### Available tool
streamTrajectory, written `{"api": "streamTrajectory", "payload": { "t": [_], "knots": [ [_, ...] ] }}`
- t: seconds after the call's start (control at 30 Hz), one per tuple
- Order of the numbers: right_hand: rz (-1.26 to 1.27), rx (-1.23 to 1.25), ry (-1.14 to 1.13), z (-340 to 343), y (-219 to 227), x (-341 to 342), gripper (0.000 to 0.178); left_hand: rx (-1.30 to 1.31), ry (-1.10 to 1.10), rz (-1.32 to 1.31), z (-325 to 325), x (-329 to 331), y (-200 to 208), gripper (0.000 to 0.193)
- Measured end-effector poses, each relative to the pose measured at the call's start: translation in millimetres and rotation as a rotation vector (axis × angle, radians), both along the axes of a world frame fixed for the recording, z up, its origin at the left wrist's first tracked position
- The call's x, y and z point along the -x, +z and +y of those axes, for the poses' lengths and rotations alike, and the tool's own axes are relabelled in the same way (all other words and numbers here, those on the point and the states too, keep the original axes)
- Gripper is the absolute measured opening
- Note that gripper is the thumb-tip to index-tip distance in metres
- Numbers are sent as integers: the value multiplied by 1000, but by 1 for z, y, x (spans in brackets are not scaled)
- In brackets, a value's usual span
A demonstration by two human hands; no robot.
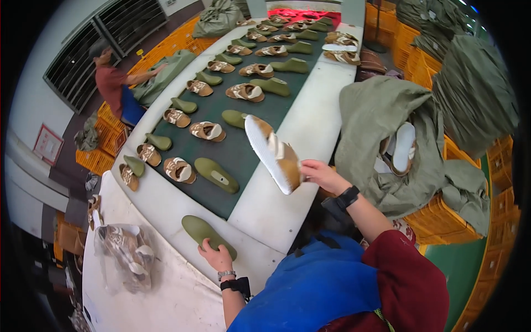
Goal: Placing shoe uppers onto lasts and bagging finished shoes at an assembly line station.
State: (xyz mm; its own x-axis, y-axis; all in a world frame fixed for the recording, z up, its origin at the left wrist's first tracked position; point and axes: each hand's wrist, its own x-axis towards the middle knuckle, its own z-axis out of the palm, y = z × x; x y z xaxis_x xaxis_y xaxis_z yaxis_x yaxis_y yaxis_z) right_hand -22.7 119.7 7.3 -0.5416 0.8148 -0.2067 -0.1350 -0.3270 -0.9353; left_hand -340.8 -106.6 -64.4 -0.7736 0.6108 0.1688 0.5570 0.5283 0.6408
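Note:
My right hand (322,175) grips a brown-and-white sneaker (275,150) by its heel, lifting it over the conveyor's white side ledge. The sneaker is tilted with its white sole turned to the left. Near me, my left hand (214,255) has its fingers on the edge of an olive-green shoe last (200,228), which lies on the white near end of the line. A second green last (217,175) rests on the dark green belt (191,149), beside a brown sneaker (179,170).
Rows of sneakers and lasts run up the belt to a red-lit opening (304,14). A clear plastic bag of shoes (128,257) sits at left. On my right, a green cloth sack (376,105) holding shoes rests on an orange crate (445,221). Another person (113,83) works beyond the belt.

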Motion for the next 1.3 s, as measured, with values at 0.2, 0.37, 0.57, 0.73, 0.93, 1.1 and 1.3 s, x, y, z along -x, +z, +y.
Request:
{"api": "streamTrajectory", "payload": {
  "t": [0.2,0.37,0.57,0.73,0.93,1.1,1.3],
  "knots": [
    [-1242,-1089,138,-25,-54,29,21,-25,-21,57,2,6,-6,45],
    [-716,-981,46,-21,-38,5,25,-30,-90,112,-4,17,-14,46],
    [-540,-773,-1126,-8,21,-150,13,20,-149,78,-10,18,-11,50],
    [-1365,-402,-1433,4,-103,-323,46,63,-227,360,43,-23,35,56],
    [-690,28,-1269,22,-104,-321,62,-126,-1019,-10,167,-168,129,54],
    [248,-177,-1384,8,27,-280,59,-111,-1440,146,233,-298,132,72],
    [-290,-857,-1112,25,106,-187,41,323,-1292,-100,286,-320,51,59]
  ]
}}
